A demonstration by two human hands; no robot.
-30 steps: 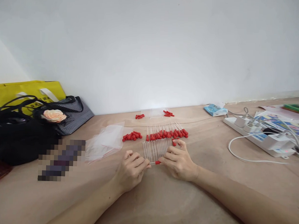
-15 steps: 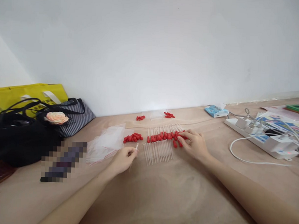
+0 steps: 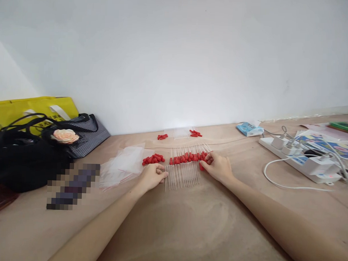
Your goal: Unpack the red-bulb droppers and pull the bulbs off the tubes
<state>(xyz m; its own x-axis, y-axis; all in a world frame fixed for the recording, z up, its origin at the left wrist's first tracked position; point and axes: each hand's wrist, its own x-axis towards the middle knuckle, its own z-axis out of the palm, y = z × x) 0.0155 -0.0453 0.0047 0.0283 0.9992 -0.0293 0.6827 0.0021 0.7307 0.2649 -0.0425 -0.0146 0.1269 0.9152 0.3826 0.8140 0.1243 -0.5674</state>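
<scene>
A row of thin clear tubes (image 3: 183, 176) lies side by side on the tan surface, and a line of red rubber caps (image 3: 187, 158) runs along its far end. My left hand (image 3: 153, 176) is curled at the row's left edge, fingers closed on the outermost clear tube. My right hand (image 3: 219, 167) reaches in from the right, its fingertips pinched on a red cap at the right end of the line. A loose pile of red caps (image 3: 153, 158) sits just beyond my left hand.
Clear plastic bags (image 3: 121, 166) lie left of the tubes. More tubes and red caps (image 3: 185, 133) sit near the wall. A black bag (image 3: 19, 155), a striped bag (image 3: 86, 134) and a yellow bag (image 3: 34, 106) stand at left. A power strip (image 3: 304, 162) with plugs and a white cable (image 3: 275, 181) lies at right, a blue packet (image 3: 249, 128) behind it.
Both hands left the near end of the row. My right hand reached to the red caps on the right. My left hand swung out left with a tube, then back to the row's left edge.
</scene>
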